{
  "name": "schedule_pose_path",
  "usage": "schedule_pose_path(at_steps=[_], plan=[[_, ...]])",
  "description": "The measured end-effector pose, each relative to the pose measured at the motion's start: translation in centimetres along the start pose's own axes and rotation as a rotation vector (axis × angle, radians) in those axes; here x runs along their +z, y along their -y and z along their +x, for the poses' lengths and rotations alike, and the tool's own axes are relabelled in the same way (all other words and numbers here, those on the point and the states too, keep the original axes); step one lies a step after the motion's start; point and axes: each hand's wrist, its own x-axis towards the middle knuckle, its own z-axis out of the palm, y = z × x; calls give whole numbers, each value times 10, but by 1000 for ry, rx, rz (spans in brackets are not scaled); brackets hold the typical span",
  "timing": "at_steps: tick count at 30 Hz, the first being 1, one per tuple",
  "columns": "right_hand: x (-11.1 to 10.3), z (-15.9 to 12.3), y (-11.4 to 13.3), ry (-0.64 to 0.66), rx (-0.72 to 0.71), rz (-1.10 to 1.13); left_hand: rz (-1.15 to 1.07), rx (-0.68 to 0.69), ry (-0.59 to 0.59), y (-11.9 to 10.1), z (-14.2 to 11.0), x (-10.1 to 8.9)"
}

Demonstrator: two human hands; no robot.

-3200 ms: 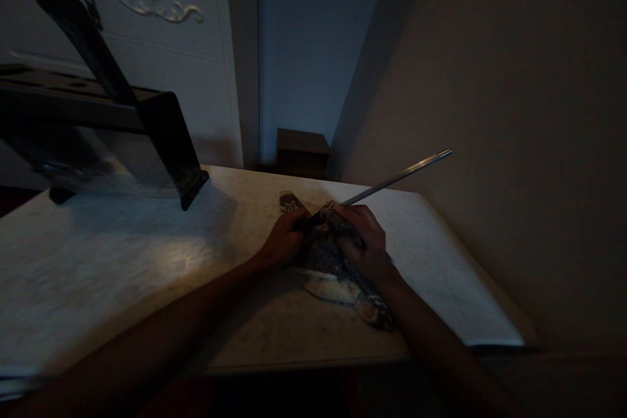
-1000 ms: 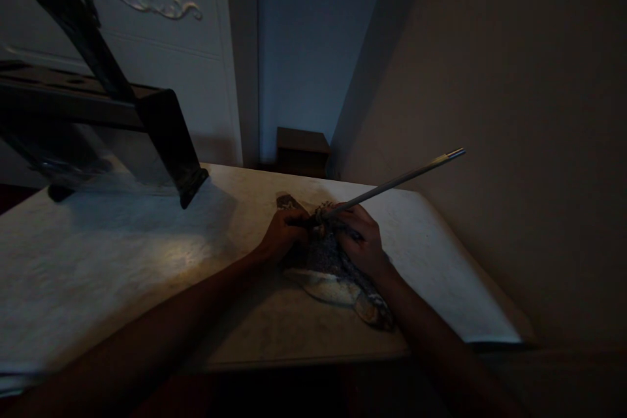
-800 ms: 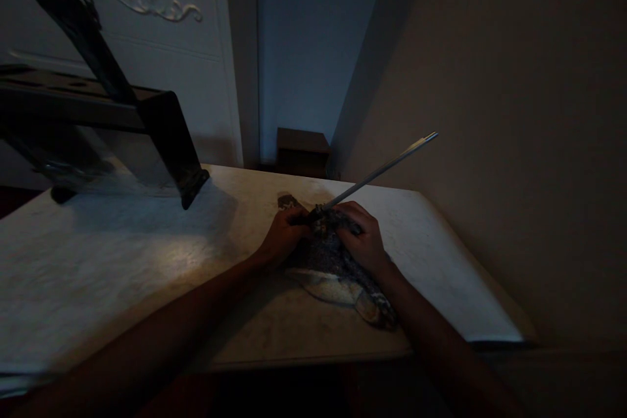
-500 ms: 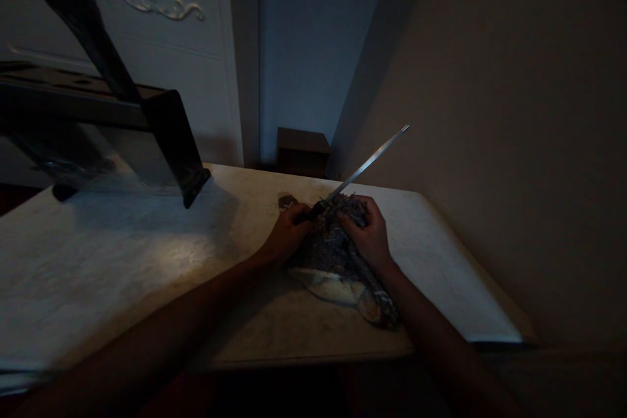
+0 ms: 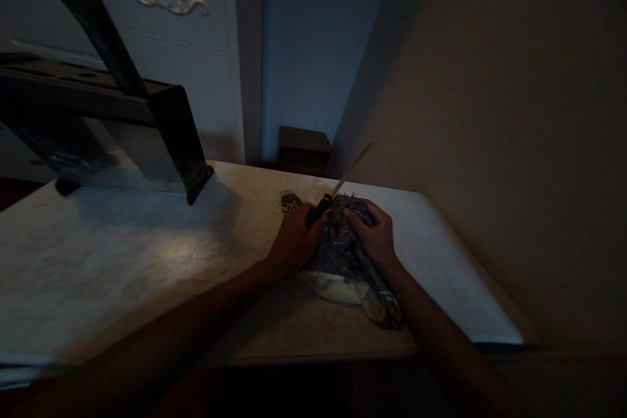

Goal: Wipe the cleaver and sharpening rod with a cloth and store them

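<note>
My left hand (image 5: 298,238) is closed around the black handle of a long, narrow-bladed tool that looks like a knife (image 5: 321,210). Its thin blade points up and away to the right, faint and blurred, and its exact kind is hard to make out in the dim light. My right hand (image 5: 375,232) pinches a shaggy dark grey cloth (image 5: 343,258) with a pale edge. This cloth lies bunched on the table beneath both hands, one rolled fold running toward the front edge. Parts of the cloth are hidden by my fingers.
The pale, marbled tabletop (image 5: 127,261) ends near my body and slopes off at the right. On its left stands a black-framed rack (image 5: 169,124) with a dark upright piece leaning from it. A brown wall (image 5: 514,111) rises close on the right; a small brown box-like shelf (image 5: 304,144) sits beyond the table.
The blade has tilted more steeply, and its tip is now lower and farther left. My left hand has shifted slightly right and turned the handle. My right hand still grips the cloth.
</note>
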Motion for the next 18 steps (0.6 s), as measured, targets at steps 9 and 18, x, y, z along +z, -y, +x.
schedule_pose_path(at_steps=[9, 18], plan=[[2, -2, 1, -32, 11, 10, 253, 70, 41, 1, -7, 10], [4, -3, -1, -151, -84, -141, 424, 224, 52, -8, -16, 9]])
